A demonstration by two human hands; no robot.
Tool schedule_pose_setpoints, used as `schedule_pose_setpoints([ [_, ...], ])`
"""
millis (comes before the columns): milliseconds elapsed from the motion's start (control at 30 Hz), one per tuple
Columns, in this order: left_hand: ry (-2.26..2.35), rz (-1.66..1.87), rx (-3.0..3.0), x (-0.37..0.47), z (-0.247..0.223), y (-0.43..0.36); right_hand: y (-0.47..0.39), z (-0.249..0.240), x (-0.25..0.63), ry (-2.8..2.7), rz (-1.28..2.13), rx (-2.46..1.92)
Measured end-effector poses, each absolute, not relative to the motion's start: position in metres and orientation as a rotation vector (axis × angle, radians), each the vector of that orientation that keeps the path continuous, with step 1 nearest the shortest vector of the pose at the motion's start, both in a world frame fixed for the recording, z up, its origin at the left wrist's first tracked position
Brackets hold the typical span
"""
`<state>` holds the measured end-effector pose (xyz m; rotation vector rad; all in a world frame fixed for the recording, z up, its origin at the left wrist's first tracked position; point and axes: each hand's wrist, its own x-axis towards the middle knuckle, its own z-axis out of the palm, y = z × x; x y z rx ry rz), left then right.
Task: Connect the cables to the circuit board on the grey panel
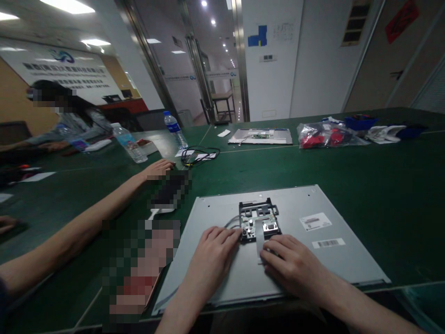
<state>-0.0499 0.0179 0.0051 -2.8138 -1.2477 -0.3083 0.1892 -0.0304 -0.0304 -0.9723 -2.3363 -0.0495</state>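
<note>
A large grey metal panel [288, 199] lies flat near the table's front edge. On its middle sits a black frame with a circuit board [248, 227], and a flat grey ribbon cable [260, 239] runs from the board toward me. My left hand [215, 253] rests on the panel, its fingertips at the frame's left side; whether it grips anything is hidden. The fingers of my right hand [287, 262] are curled at the lower end of the ribbon cable, by the frame's lower right corner. Two labels [315, 221] are stuck on the panel's right part.
Another person's arm [90, 220] reaches in from the left beside blurred-out flat items [153, 264]. Farther back are water bottles [129, 143], black cables [200, 157], a smaller panel [260, 136] and a plastic bag with red items [325, 136].
</note>
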Motion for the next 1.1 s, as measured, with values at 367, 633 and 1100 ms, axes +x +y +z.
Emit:
schedule_pose_setpoints([
  [367,-1.109,-0.143,-2.754,-0.0500,0.0083,0.0173,-0.0323,-0.0285,0.1897,-2.353,-0.034,-0.978],
  [633,-1.071,-0.148,-2.761,-0.0500,0.0071,0.0168,-0.0314,-0.0275,0.1898,-2.351,-0.046,-0.972],
  [1100,-1.150,-0.215,-2.794,-0.0484,0.0110,0.0170,-0.0305,-0.0310,0.1898,-2.362,-0.015,-0.973],
])
